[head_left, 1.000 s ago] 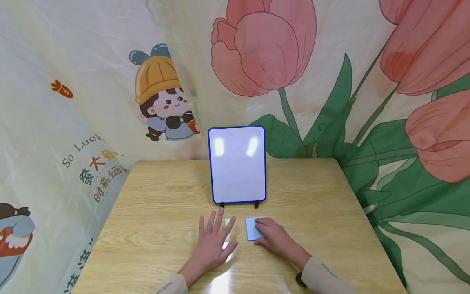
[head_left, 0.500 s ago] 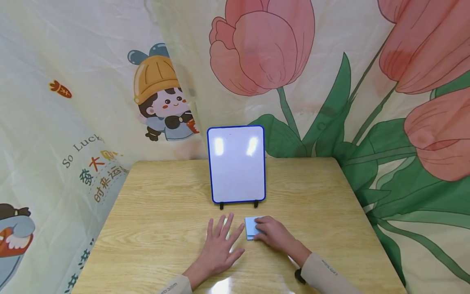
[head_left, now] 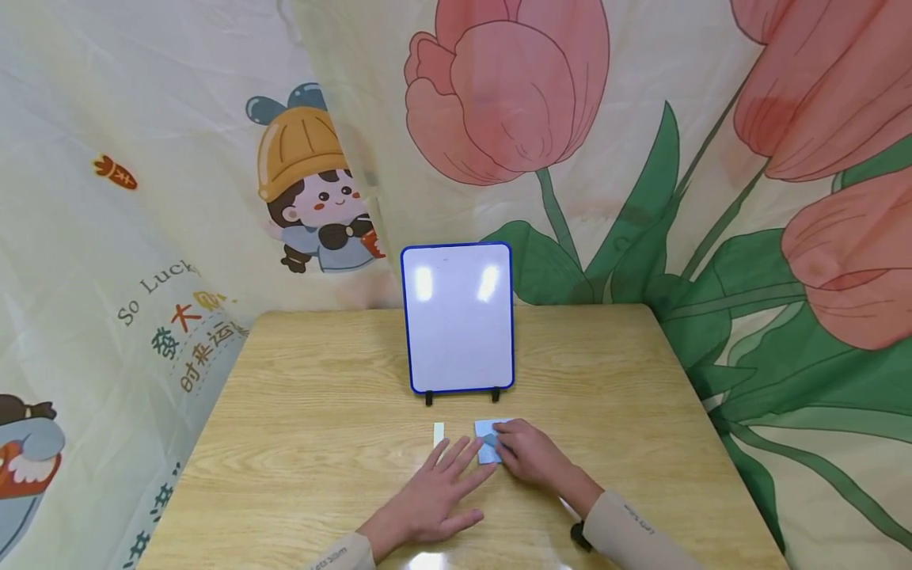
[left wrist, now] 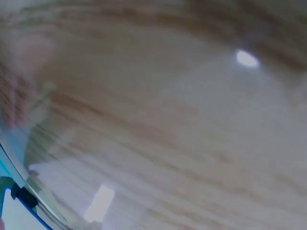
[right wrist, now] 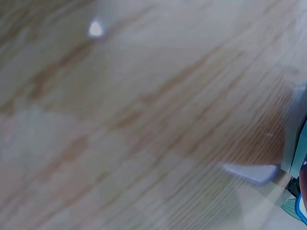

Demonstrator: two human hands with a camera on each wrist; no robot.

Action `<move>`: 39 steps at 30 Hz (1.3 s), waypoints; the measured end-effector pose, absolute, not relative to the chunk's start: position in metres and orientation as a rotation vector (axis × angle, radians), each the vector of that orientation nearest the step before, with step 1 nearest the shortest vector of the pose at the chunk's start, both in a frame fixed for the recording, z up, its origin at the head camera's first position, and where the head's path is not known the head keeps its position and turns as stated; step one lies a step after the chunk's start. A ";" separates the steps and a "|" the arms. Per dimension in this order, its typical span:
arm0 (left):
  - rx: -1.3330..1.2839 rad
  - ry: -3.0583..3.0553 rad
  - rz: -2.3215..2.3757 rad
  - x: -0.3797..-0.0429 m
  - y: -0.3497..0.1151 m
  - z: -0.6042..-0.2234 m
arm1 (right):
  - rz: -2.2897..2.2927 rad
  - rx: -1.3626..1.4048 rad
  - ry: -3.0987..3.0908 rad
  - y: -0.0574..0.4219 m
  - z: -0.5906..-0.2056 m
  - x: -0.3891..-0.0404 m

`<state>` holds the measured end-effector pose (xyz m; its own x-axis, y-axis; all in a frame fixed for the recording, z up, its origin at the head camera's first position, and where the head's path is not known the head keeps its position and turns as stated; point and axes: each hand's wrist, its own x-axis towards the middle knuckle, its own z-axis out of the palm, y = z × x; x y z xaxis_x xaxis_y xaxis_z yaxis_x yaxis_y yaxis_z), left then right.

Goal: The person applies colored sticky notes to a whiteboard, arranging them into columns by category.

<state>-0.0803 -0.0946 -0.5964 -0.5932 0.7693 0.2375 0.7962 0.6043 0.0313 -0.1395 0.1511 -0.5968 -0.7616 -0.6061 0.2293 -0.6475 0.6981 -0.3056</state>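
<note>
A pad of blue sticky notes (head_left: 488,457) lies on the table in front of the whiteboard. My right hand (head_left: 536,455) is over its right side, pinching the top sheet, which is bent up in the middle. At the far right edge of the right wrist view, the pad's layered side (right wrist: 298,151) shows. My left hand (head_left: 438,499) is spread out, palm down, its fingertips reaching to the pad's left edge. Just beyond those fingers is a narrow pale strip of paper (head_left: 438,432), its lower end covered by the hand.
A small blue-rimmed whiteboard (head_left: 459,317) stands on black feet behind the pad. The glossy wooden table (head_left: 299,443) reflects lamps. Behind it hangs a cloth (head_left: 606,237) printed with tulips and a cartoon figure.
My left hand has moved right and nearer, from over the pale strip to the pad's left edge. The top blue sheet, flat before, is now lifted and bent by the right hand.
</note>
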 end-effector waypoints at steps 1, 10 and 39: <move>-1.349 -2.609 -0.185 -0.080 -0.094 -0.596 | 0.563 1.032 -2.789 0.151 -0.598 -0.140; -1.500 -2.613 -0.167 -0.077 -0.087 -0.599 | 0.638 0.991 -2.809 0.152 -0.602 -0.144; -1.384 -3.000 -0.125 -0.097 -0.051 -0.596 | 1.052 0.810 -2.849 0.151 -0.586 -0.165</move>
<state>-0.0970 -0.0508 -0.5959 -0.6386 0.7606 -0.1168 0.7482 0.6492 0.1369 -0.1655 0.1515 -0.5856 -0.8673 -0.4674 0.1710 -0.4664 0.6433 -0.6072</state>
